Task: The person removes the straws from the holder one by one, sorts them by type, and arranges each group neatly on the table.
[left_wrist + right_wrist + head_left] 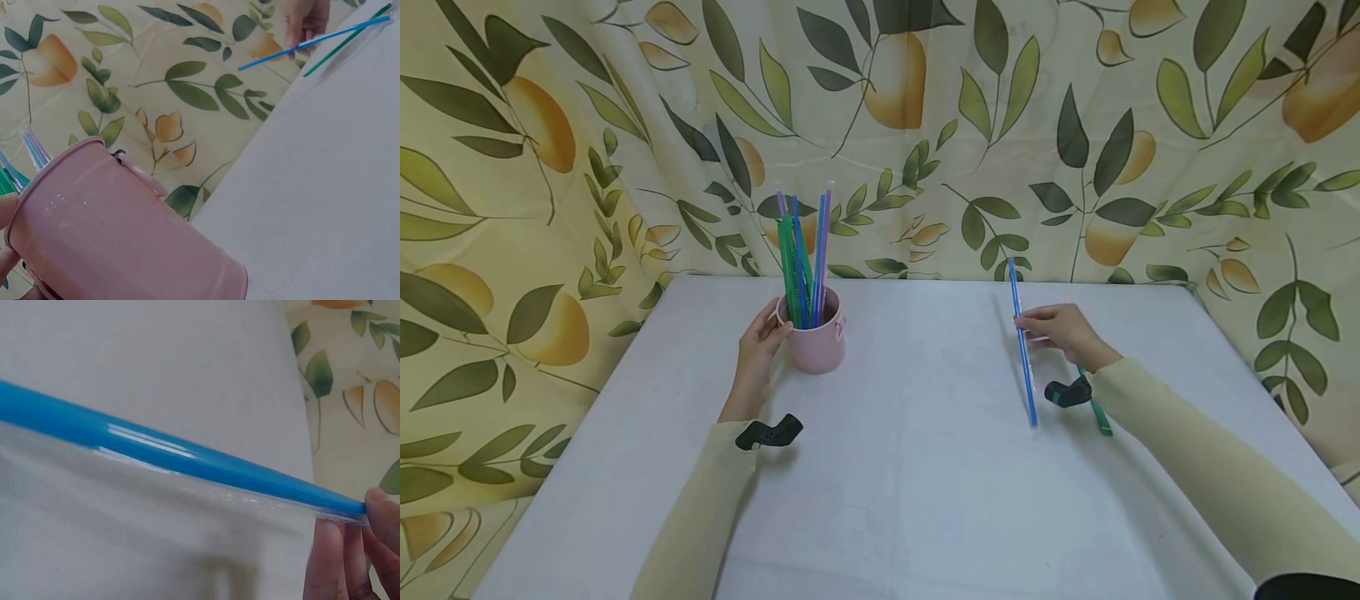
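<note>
At far left on the desk, a pink bucket holds several coloured straws, seemingly wrapped; the left hand grips it. At right, the right hand pinches a blue straw.

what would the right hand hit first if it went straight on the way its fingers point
The right hand would probably meet the straws in the pink cup first; depth is unclear, so it might pass behind them to the patterned cloth.
</note>
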Action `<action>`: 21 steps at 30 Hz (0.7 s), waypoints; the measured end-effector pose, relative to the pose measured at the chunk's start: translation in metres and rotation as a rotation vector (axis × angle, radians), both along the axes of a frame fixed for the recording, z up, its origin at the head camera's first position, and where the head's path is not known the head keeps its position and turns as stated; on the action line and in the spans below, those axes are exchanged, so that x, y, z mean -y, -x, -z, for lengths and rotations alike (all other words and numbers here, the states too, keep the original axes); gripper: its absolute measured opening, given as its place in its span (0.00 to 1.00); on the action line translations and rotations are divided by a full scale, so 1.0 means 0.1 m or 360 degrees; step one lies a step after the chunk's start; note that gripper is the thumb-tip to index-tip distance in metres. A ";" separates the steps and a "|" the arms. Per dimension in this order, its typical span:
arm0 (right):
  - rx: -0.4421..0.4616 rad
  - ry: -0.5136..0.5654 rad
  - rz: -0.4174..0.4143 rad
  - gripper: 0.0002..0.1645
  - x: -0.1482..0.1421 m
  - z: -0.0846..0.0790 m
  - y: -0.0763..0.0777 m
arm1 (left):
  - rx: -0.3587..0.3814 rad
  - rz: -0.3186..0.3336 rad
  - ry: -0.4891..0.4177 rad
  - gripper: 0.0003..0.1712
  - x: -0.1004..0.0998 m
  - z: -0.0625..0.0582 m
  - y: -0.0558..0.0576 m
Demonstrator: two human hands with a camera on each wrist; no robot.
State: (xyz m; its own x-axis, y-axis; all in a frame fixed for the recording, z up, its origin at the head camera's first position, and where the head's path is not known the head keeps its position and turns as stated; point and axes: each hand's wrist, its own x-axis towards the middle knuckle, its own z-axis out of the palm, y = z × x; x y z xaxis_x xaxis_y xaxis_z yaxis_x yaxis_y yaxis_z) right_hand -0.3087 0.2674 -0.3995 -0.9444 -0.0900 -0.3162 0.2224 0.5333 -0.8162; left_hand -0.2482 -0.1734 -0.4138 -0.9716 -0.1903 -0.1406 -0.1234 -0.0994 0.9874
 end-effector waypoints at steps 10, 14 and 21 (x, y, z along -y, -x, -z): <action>-0.0042 -0.0108 0.0051 0.28 -0.01 0.20 0.03 | 0.0013 -0.0003 0.0001 0.32 0.00 0.00 0.00; -0.0056 -0.0148 0.0060 0.26 0.00 0.26 0.04 | 0.0021 -0.0005 0.0008 0.32 0.01 0.01 0.01; 0.0018 -0.0155 0.0119 0.25 0.01 0.31 0.06 | 0.0008 -0.0009 0.0000 0.32 0.00 0.01 0.01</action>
State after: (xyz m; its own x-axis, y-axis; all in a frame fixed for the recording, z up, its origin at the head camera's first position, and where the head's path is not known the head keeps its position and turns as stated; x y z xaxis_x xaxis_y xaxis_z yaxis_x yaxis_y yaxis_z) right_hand -0.3149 0.2661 -0.4302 -0.9437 0.0125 -0.3305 0.2734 0.5914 -0.7586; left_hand -0.2488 -0.1739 -0.4144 -0.9698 -0.1954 -0.1458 -0.1281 -0.1002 0.9867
